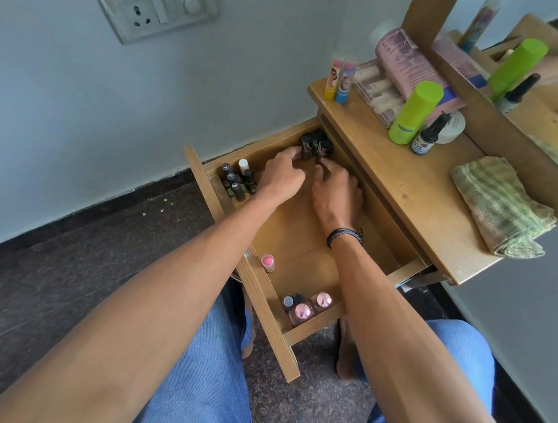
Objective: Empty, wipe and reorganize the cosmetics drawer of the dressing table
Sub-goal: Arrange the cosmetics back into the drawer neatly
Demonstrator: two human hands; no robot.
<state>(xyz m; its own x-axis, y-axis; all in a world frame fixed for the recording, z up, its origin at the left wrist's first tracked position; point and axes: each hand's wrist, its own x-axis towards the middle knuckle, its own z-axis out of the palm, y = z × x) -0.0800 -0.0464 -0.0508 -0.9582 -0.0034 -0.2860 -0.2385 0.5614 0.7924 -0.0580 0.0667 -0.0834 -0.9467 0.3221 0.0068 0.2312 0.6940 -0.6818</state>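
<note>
1. Step: looks like the reorganizing phase. Drawer is standing pulled out, floor mostly bare, items sitting in corner groups.
2. L hand is reaching to the far corner, fingers curled, pinching one of the dark tubes standing upright there.
3. R hand is sitting just beside the same cluster, fingertips curled against its near side. Can't tell if it's gripping or just nudging.
4. Other groups inside:
   - Black-capped bottles, w/ one white cap among them, are standing in the corner to the L of the hands.
   - Pink-capped bottles are sitting in the near corner.
   - Small pink-topped item is standing alone by the drawer front.
5. Striped cloth is lying folded on the tabletop, well apart from both hands. Wipe prob. done; that's a guess.
6. Green bottle and dropper bottle are standing on the tabletop, maybe waiting to go back in. Can't confirm.
7. Next move, est.: squaring the tubes tight into the corner w/ both hands steadying, since tall narrow tubes tip easily. Then letting go w/o knocking neighbours and fetching the next item.
</note>
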